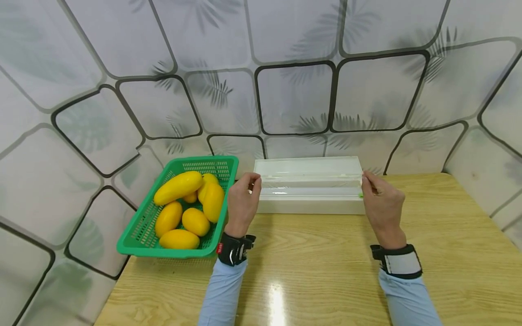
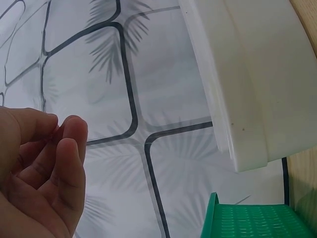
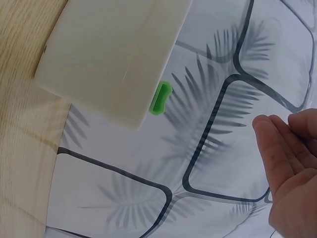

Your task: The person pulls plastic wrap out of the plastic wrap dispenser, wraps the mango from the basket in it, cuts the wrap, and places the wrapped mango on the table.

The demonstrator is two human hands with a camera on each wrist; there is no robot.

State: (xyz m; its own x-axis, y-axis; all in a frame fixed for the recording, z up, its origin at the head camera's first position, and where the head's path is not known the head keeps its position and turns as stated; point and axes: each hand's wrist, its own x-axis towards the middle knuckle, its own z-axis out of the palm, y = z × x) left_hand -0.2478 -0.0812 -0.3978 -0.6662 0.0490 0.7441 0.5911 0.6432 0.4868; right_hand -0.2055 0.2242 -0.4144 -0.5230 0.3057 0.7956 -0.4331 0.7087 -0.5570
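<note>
A long white cling film dispenser (image 1: 310, 207) lies along the back of the table. Clear cling film (image 1: 273, 184) stretches above it between both hands, with faint glints and creases. My left hand (image 1: 244, 199) pinches the film's left end between thumb and fingertips, just off the dispenser's left side. At the opposite end, my right hand (image 1: 382, 206) pinches the film's right corner. In the right wrist view a small green slider (image 3: 161, 98) sits at the dispenser's edge. The film itself hardly shows in the wrist views.
Left of the dispenser stands a green plastic basket (image 1: 175, 252) holding several yellow mangoes (image 1: 178, 188). Its right rim is close to my left wrist. A wall covering (image 1: 293, 99) with a stone-and-leaf pattern rises right behind the wooden table (image 1: 314, 267).
</note>
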